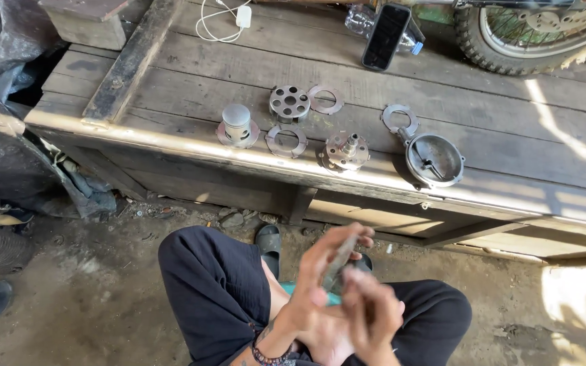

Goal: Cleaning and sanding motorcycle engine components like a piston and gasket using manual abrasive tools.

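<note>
I sit with both knees up in black trousers. My left hand [321,276], a beaded band at its wrist, holds a flat grey metal piece [338,266] upright over my lap. My right hand [373,317] is blurred just beside it, fingers against the lower end of the piece. In front of me, on a low wooden platform [191,74], lie metal parts: a cylinder on a disc [237,125], a drilled round plate [289,102], two flat rings [325,99] [286,141], a hub with a short shaft [345,150], and a round cover [433,160].
A black phone [386,36] leans on a clear plastic bottle [366,20] at the back, with a white charger cable [222,20] to the left. A knobby wheel [530,37] stands at the top right. A black tarp [1,115] hangs at the left. A sandal [269,240] lies on the dirt floor.
</note>
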